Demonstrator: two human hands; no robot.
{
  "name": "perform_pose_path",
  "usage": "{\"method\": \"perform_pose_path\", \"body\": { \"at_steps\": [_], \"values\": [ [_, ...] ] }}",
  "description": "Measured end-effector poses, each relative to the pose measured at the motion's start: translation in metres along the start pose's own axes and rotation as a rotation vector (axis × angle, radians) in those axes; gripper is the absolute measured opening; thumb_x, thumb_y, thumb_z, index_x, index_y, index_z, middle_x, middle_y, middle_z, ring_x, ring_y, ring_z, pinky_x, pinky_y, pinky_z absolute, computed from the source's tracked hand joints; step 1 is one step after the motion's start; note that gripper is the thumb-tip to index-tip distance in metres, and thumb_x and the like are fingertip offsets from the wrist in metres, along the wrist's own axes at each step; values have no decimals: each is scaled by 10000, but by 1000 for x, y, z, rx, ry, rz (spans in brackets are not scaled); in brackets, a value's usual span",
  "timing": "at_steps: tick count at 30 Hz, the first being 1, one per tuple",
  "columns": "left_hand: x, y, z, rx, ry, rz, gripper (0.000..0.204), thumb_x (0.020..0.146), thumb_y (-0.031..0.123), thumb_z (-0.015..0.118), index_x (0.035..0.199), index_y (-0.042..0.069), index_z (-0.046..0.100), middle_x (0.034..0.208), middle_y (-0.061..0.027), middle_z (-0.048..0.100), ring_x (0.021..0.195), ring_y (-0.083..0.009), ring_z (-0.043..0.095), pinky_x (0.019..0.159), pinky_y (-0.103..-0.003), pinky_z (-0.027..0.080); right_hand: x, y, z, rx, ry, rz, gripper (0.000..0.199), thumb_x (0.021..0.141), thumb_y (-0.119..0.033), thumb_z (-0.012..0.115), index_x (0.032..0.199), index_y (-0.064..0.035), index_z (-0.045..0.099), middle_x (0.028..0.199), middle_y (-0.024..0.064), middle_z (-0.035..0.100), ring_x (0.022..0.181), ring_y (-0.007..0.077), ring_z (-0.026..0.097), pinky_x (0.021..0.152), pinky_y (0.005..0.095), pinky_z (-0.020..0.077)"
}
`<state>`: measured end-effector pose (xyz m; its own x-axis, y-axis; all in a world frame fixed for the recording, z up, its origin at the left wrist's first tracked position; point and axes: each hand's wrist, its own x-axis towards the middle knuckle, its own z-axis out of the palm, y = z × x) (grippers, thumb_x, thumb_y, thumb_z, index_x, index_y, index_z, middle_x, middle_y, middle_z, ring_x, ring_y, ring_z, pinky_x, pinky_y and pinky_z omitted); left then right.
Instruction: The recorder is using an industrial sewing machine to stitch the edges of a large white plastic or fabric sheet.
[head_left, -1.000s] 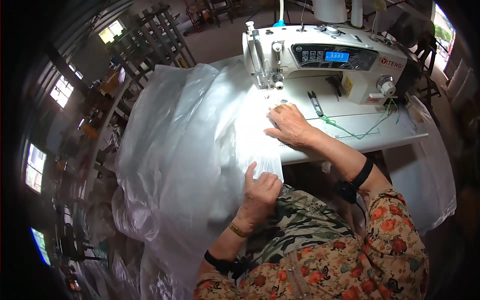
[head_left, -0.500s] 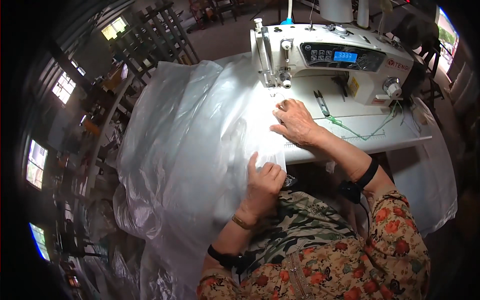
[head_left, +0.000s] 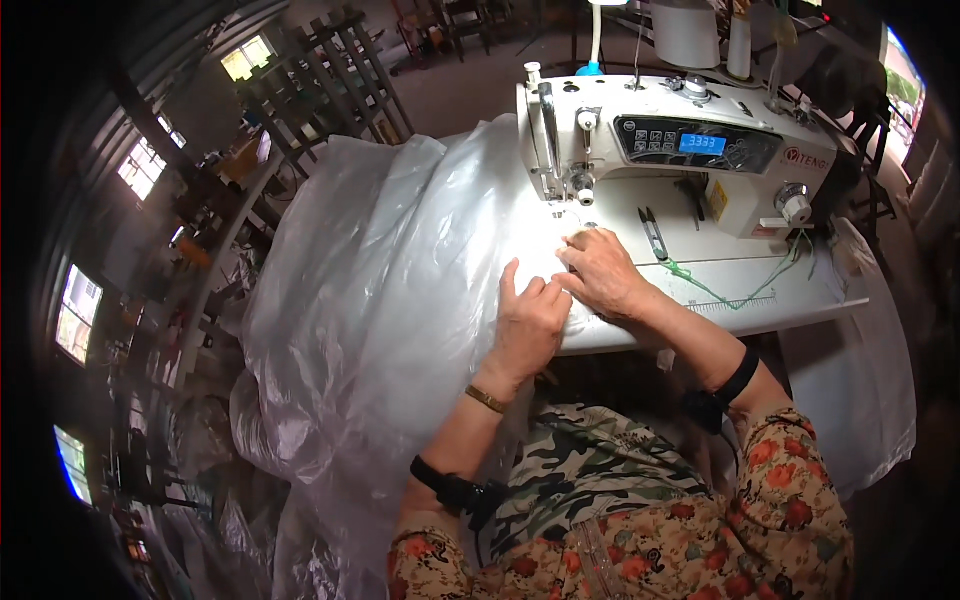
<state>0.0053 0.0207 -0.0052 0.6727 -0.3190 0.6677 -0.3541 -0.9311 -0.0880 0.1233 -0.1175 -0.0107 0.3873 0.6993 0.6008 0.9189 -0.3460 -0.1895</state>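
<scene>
A large sheet of translucent white plastic (head_left: 370,270) lies in folds left of a white sewing machine (head_left: 690,135) and runs to its needle area (head_left: 562,205). At the sheet's right edge, near the table's front, my left hand (head_left: 528,325) has curled fingers closed on the plastic. My right hand (head_left: 605,275) is just in front of the presser foot, with thumb and fingers pinched on the same edge. The hands nearly touch. Bright lamp glare washes out the plastic under the fingers.
Thread snips (head_left: 652,233) lie on the machine table (head_left: 740,270) right of my right hand, beside a tangle of green cord (head_left: 705,287). Thread cones (head_left: 685,35) stand behind the machine. More pale plastic (head_left: 850,370) hangs off the table's right end.
My left hand has moved forward along the plastic's edge, up to my right hand. The right hand stays close to the presser foot. The whole view has shifted slightly.
</scene>
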Motion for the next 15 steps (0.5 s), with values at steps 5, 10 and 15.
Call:
{"method": "perform_pose_path", "body": {
  "at_steps": [5,10,15],
  "values": [
    [14,-16,13,-1,4,8,53,779,47,592,731,64,581,743,-59,550,746,-229,572,1045,-568,354,-1,7,3,37,39,-16,225,861,-238,631,934,-29,673,1020,146,634,1034,309,564,945,428,397],
    [17,-39,27,-107,-41,-16,48,779,62,633,807,44,598,787,-100,580,825,-289,594,974,-457,430,0,6,6,68,16,10,165,857,-154,613,931,-23,680,1059,141,650,1049,299,568,947,429,398],
    [25,-59,24,-307,-64,-149,200,770,15,643,954,3,563,927,-148,584,909,-352,573,890,-417,473,-4,11,12,88,76,-3,160,878,-142,584,924,-18,673,1071,137,660,1035,292,581,941,422,401]
  ]
}}
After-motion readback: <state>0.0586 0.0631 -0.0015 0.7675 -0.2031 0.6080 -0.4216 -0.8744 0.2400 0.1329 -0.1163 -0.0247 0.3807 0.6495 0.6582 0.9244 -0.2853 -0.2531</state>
